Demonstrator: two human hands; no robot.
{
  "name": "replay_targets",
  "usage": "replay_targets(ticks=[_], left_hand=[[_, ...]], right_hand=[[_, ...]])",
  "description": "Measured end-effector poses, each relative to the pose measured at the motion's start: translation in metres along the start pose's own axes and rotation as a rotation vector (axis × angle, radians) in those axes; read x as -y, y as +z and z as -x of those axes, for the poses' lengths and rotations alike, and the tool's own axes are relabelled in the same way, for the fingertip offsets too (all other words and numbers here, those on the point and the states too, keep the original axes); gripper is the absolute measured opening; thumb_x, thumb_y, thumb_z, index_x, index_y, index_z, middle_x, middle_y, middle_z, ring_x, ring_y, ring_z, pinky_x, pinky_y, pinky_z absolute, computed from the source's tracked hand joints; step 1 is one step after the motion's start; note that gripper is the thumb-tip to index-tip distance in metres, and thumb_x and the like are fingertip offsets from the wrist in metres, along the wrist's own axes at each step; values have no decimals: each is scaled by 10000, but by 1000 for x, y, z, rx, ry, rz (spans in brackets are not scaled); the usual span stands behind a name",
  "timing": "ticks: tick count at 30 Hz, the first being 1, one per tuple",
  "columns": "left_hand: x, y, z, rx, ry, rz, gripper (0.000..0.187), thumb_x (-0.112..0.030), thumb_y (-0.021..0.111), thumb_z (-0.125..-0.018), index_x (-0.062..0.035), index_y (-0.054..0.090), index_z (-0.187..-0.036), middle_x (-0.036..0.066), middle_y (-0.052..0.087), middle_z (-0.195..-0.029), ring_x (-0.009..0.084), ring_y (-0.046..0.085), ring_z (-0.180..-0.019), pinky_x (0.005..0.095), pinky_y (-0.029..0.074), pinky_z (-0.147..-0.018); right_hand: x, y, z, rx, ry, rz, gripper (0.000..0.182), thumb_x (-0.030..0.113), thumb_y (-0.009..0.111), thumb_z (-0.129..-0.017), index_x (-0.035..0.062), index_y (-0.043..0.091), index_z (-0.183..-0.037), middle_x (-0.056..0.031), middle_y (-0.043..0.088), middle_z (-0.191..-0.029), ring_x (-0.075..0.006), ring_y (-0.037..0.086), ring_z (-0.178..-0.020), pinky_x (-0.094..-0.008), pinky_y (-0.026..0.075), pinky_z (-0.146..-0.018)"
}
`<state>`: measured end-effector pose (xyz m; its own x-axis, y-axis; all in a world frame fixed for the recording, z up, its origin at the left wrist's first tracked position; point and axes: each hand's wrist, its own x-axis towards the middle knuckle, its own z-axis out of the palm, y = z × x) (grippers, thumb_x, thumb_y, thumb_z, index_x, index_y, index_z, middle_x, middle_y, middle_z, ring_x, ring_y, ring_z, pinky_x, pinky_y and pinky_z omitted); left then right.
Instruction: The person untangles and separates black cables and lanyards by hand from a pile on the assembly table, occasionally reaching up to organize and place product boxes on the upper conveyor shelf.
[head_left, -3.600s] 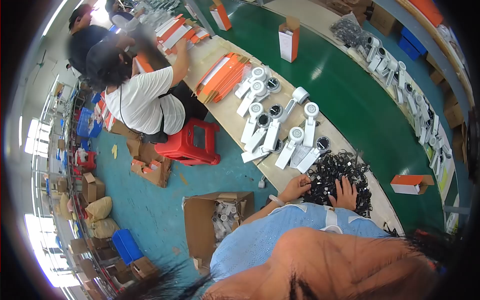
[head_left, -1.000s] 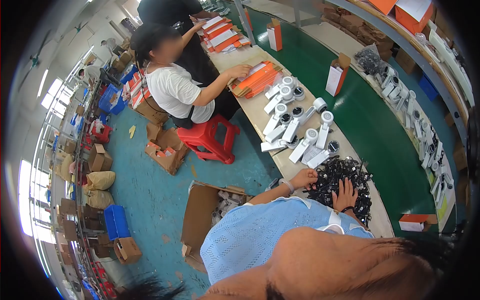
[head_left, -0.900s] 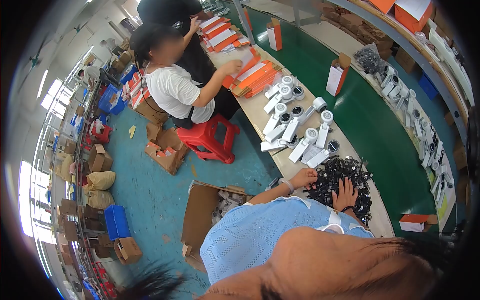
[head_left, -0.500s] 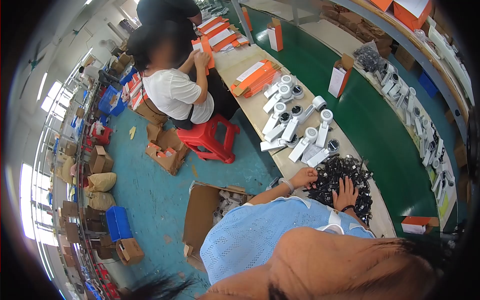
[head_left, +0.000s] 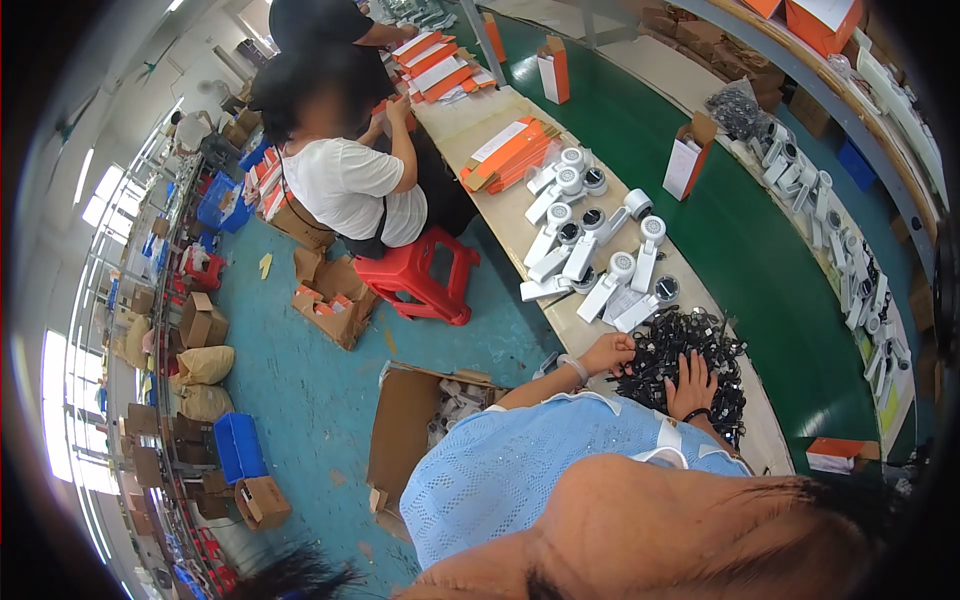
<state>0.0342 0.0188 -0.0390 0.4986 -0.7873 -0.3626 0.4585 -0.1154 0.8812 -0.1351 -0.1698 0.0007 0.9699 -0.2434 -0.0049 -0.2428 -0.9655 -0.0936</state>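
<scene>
A tangled heap of short black cables [head_left: 665,345] lies on the worktable in front of me. At the heap's left edge is my left hand [head_left: 610,353], its fingers closed together; what they hold, if anything, is too small to make out. Flat on top of the cables rests my right hand [head_left: 690,385], fingers spread and holding nothing visible. Just beyond the heap, several white handheld devices with round heads [head_left: 620,268] lie close together on the table.
A green conveyor belt [head_left: 740,290] runs to the right, carrying upright orange-and-white boxes [head_left: 685,158]. Flat orange cartons [head_left: 512,152] lie farther up the table. A co-worker [head_left: 350,185] sits on a red stool [head_left: 420,275]. An opened cardboard box [head_left: 400,420] stands on the floor at left.
My hands stay almost in place. The seated co-worker's hands and orange box have shifted down and left. Another person's arm now reaches over the cartons. Boxes on the belt have moved slightly right.
</scene>
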Motion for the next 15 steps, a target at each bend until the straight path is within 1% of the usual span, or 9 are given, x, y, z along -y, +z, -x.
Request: replay_targets(ticks=[15], left_hand=[[-2,0,0,8,0,19,115,-43,597,-870,-28,529,-962,28,615,-782,146,666,-628,225,512,-441]], right_hand=[[-1,1,0,1,5,-3,623,377,500,-890,88,347,-1420,-159,259,-1504,-305,233,-1379,-531,176,-1078]])
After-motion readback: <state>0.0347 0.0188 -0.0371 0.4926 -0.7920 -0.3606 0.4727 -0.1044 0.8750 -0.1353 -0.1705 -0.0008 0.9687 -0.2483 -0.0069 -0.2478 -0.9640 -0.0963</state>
